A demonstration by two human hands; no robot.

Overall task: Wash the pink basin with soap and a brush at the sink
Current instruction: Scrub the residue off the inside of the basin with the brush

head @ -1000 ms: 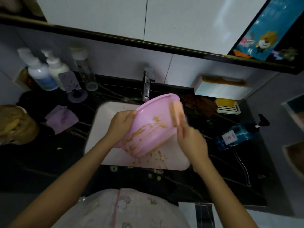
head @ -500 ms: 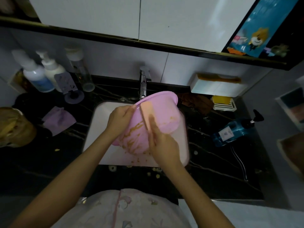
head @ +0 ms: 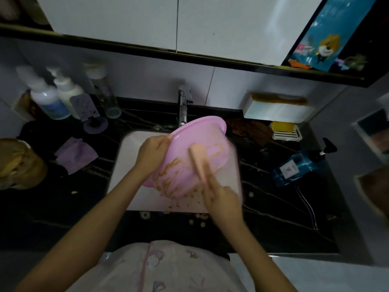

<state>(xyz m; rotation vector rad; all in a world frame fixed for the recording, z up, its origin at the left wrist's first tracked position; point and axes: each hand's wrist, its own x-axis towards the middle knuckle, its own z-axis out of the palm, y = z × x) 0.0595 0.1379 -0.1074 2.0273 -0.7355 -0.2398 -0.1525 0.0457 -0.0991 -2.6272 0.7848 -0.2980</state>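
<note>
The pink basin [head: 202, 133] is tilted over the white sink [head: 130, 165], its inside smeared with yellowish-brown dirt. My left hand [head: 152, 153] grips the basin's left rim and holds it up. My right hand [head: 221, 197] holds a peach-coloured brush [head: 199, 161] and presses it against the basin's inner wall, near the middle. Brown crumbs lie in the sink below the basin. The chrome tap [head: 184, 106] stands just behind the basin's upper rim.
A blue pump bottle [head: 299, 167] lies on the black counter [head: 273, 218] to the right. Yellow soap in a white dish [head: 284, 129] sits at the back right. White pump bottles [head: 54, 95] and a purple cloth [head: 75, 154] are on the left.
My right hand has drawn the brush from the basin's upper right rim down to its middle. The basin has tipped a little more upright in my left hand.
</note>
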